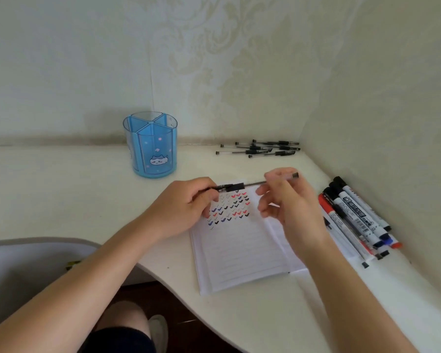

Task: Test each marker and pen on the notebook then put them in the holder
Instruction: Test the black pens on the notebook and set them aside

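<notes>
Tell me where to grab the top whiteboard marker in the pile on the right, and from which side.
Take the top whiteboard marker by the middle of its white barrel, coming down from above. It lies flat on the other markers, close beside the wall, so a side approach from the right looks blocked. Pinch across the barrel's width; the black cap end, pointing away toward the corner, is probably a less steady hold.

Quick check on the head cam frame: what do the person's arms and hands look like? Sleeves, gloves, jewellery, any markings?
Both arms are bare up to the frame edge, no sleeves in view. The left hand and the right hand wear no gloves; no rings, watch, wristband or markings show. Nails look short and unpainted, though the frame is soft.
</notes>
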